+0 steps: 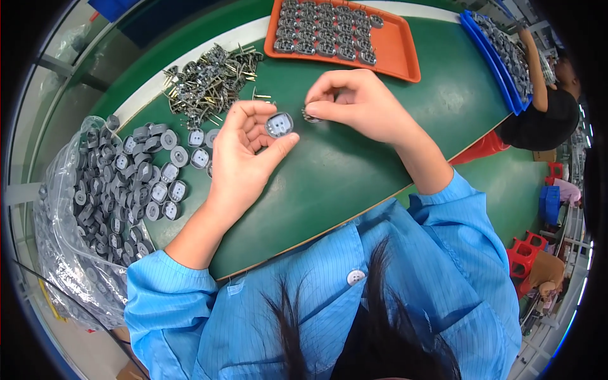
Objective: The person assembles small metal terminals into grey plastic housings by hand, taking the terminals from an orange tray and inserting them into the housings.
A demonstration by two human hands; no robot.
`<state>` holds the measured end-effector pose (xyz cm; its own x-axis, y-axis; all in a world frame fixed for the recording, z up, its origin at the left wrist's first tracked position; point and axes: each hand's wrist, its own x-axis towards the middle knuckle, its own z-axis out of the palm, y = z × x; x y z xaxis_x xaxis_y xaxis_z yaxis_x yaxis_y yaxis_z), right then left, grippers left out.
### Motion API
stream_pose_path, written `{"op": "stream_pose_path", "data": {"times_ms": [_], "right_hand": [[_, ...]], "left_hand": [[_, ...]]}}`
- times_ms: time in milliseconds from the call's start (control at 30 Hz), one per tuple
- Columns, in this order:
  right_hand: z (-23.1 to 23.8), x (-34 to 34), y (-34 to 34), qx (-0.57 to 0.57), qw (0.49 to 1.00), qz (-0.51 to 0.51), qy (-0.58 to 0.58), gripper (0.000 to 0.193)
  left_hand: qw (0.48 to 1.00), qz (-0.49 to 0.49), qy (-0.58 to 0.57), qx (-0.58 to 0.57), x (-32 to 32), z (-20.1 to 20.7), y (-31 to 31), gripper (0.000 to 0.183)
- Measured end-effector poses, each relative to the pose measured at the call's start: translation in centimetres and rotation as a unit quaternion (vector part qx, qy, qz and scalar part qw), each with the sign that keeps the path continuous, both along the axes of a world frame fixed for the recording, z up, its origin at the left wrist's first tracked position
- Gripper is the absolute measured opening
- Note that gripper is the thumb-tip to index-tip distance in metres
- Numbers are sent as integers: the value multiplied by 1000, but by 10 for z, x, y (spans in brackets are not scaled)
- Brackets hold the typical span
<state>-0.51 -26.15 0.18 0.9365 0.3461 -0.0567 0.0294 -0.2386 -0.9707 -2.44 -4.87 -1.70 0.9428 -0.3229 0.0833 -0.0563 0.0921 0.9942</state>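
Between the thumb and fingers of my left hand (pixel 244 152) is a round grey plastic housing (pixel 279 125), its hollow side with small holes facing up. Just to its right, my right hand (pixel 361 104) pinches a small metal-pinned part (pixel 311 115), mostly covered by the fingertips. The two parts are apart, held above the green table (pixel 316 183). Beyond my left hand lies a heap of metal-pinned parts (pixel 212 79). Left of that hand, many loose grey housings (pixel 126 183) spill across the table, some hollow side up.
An orange tray (pixel 399 47) at the far side holds rows of grey assembled pieces (pixel 326 31). A clear plastic bag (pixel 57 221) with more housings hangs at the left edge. At far right stands a blue tray (pixel 472 35) full of parts, beside a person in black (pixel 544 120).
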Motion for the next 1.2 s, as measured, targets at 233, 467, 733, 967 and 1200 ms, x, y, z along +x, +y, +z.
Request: {"op": "stream_pose_path", "data": {"times_ms": [233, 467, 733, 967, 1200], "right_hand": [[4, -19, 25, -20, 988, -15, -155, 10], [0, -25, 31, -113, 960, -43, -254, 14], [0, -27, 17, 81, 994, -7, 74, 16], [2, -54, 16, 41, 998, -13, 52, 15], [-3, -63, 24, -121, 977, -52, -167, 17]], "left_hand": [[997, -19, -34, 71, 0, -6, -2, 35], [995, -6, -57, 88, -3, -5, -3, 33], [947, 18, -246, 207, -7, 8, -2, 32], [888, -5, -370, 273, -18, 4, -6, 34], [866, -22, -401, 298, -17, 2, -4, 36]]}}
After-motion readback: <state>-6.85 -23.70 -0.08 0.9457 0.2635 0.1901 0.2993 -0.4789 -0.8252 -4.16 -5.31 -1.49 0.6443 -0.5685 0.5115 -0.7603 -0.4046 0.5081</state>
